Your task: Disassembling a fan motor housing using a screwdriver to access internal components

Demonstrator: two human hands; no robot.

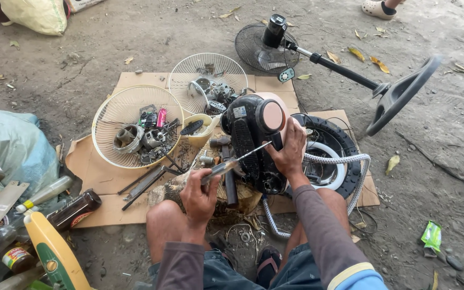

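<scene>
My left hand (200,192) grips the clear handle of a screwdriver (236,160), whose thin shaft points up and right towards the fan body. My right hand (289,151) holds the black fan motor housing (251,134), which has a pinkish round cap and stands on a wooden block (243,198) between my knees. The screwdriver tip reaches the side of the housing near my right fingers. A hammer (226,172) lies on the block just under the screwdriver.
Two cream wire fan guards (115,110) (189,70) on cardboard (98,177) hold several metal parts. A pedestal fan (318,59) lies at the back. A black ring and braided hose (345,158) lie right. Bottles and cans (22,225) crowd the left. A sandalled foot (379,8) is top right.
</scene>
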